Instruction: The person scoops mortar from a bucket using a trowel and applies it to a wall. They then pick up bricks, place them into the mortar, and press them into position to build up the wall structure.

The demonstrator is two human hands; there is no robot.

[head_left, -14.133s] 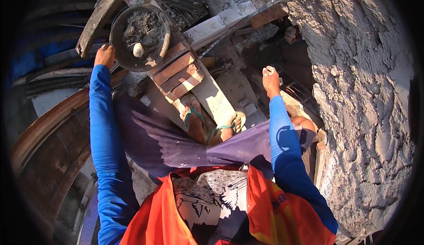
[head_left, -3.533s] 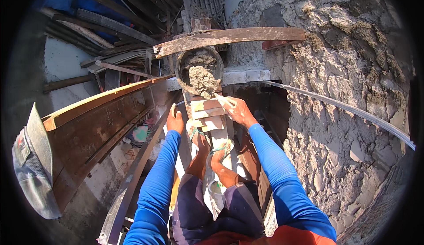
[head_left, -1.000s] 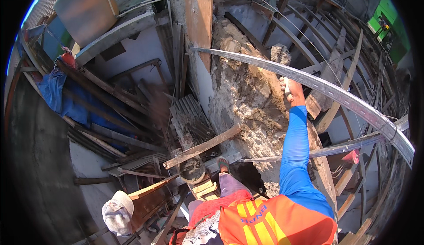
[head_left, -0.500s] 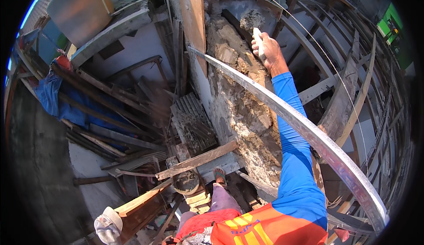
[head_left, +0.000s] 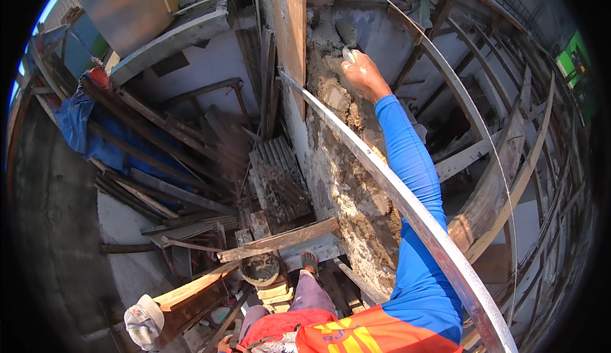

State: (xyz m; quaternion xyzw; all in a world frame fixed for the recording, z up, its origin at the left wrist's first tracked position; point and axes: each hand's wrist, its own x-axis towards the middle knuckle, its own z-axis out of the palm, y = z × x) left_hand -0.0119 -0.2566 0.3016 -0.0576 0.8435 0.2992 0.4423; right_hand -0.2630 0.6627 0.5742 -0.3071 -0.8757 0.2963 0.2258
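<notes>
My right hand (head_left: 367,76) reaches far forward over the top of a rough masonry wall (head_left: 363,187), its fingers closed round the pale handle of a trowel (head_left: 347,55). The trowel's blade is hard to make out against the wet grey mortar (head_left: 326,37) at the wall's far end. A long metal straightedge (head_left: 407,194) crosses the view over my blue right sleeve, its far end close to an upright wooden board (head_left: 289,28). At the lower edge a small patch of skin (head_left: 224,344) shows beside red cloth, perhaps my left hand; its fingers cannot be made out.
A bucket of mortar (head_left: 261,269) stands below on the left, near my foot (head_left: 310,262) and a wooden plank (head_left: 278,240). Loose timbers and a blue tarp (head_left: 73,124) lie to the left. Wooden roof beams (head_left: 490,194) fill the right. A pale cap (head_left: 144,322) shows lower left.
My right hand has moved left, over the wall. The mortar lump seen on the trowel earlier no longer shows there. The straightedge's near end has shifted left in view.
</notes>
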